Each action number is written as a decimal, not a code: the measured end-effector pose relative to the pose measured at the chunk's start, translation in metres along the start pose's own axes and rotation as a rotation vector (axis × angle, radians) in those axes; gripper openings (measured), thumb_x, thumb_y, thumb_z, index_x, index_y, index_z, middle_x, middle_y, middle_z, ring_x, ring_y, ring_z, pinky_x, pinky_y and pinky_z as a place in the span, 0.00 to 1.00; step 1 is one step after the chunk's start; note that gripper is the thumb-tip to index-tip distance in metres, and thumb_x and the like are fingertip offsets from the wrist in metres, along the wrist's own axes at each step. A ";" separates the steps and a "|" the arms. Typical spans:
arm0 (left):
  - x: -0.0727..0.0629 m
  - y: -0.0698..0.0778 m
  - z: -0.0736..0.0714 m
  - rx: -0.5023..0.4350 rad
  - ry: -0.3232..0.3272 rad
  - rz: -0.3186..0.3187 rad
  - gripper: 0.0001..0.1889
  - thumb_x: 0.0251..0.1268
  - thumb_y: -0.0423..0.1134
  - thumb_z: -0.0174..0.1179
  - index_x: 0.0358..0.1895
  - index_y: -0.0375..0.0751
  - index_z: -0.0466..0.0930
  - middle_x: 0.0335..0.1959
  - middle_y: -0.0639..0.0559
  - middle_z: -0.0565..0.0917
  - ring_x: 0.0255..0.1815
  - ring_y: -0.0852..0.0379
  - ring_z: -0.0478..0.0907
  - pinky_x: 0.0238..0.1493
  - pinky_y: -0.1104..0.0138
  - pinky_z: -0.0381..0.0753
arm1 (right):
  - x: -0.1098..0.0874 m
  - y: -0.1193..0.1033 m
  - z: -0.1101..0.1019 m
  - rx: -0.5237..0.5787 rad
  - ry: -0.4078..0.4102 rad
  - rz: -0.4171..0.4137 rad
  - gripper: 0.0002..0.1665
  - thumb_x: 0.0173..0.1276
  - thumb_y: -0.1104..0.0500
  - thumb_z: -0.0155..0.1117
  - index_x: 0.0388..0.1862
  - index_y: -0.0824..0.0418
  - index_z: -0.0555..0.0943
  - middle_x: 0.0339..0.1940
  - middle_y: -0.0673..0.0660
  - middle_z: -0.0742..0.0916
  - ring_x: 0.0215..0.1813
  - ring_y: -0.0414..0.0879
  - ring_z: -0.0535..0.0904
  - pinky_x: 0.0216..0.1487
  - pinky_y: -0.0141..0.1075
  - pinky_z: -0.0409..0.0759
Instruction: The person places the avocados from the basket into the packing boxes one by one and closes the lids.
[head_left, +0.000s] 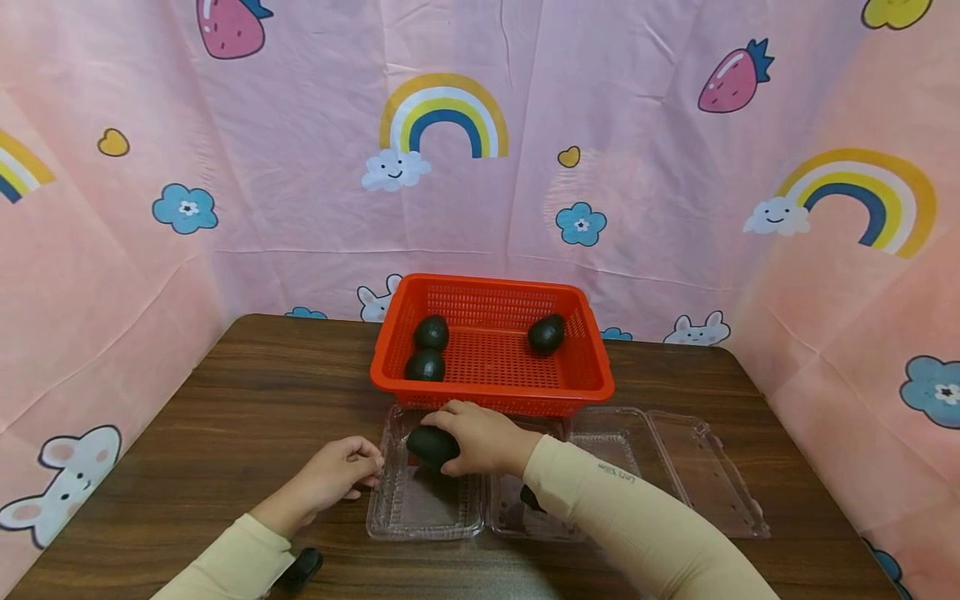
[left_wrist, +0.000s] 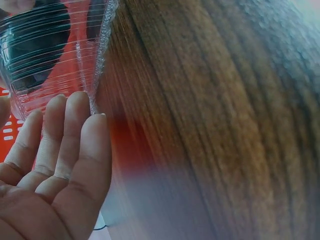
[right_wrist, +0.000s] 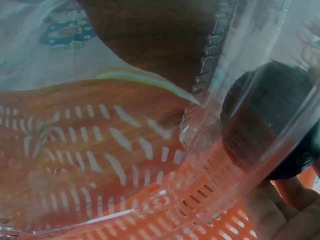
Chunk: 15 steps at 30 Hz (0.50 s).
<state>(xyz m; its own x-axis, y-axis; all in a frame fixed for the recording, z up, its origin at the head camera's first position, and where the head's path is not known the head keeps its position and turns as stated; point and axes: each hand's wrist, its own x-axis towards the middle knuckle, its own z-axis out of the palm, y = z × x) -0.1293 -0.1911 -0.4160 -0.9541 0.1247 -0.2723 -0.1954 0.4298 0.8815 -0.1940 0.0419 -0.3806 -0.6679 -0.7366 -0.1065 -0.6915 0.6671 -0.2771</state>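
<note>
My right hand (head_left: 480,437) grips a dark avocado (head_left: 433,447) over the left clear plastic clamshell box (head_left: 427,529). The right wrist view shows that avocado (right_wrist: 265,120) behind clear plastic, with fingers (right_wrist: 280,212) beneath it. At the box's left side is my left hand (head_left: 337,475); its fingers (left_wrist: 70,130) extend loosely to the box wall in the left wrist view and hold nothing. A second clear box section (head_left: 510,525) adjoins on the right, where another dark avocado (head_left: 531,498) lies mostly hidden by my right sleeve.
Behind the boxes stands a red plastic basket (head_left: 491,390) with three avocados inside, two at left and one (head_left: 547,334) at right. Farther right lies another clear clamshell with its lid (head_left: 708,471) open on the wooden table (head_left: 300,375). A black object (head_left: 303,568) sits by my left sleeve.
</note>
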 end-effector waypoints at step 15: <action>-0.001 -0.001 0.000 0.011 0.005 0.029 0.09 0.69 0.35 0.54 0.43 0.31 0.75 0.33 0.48 0.83 0.36 0.54 0.81 0.34 0.60 0.78 | 0.008 0.001 0.001 -0.017 -0.012 0.022 0.38 0.58 0.51 0.73 0.68 0.47 0.71 0.61 0.50 0.77 0.53 0.42 0.76 0.50 0.34 0.77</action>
<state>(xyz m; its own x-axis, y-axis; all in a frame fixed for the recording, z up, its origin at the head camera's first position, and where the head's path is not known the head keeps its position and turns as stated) -0.1282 -0.1917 -0.4166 -0.9605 0.1327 -0.2445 -0.1649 0.4360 0.8847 -0.1999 0.0369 -0.3827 -0.6794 -0.7232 -0.1240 -0.6817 0.6846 -0.2581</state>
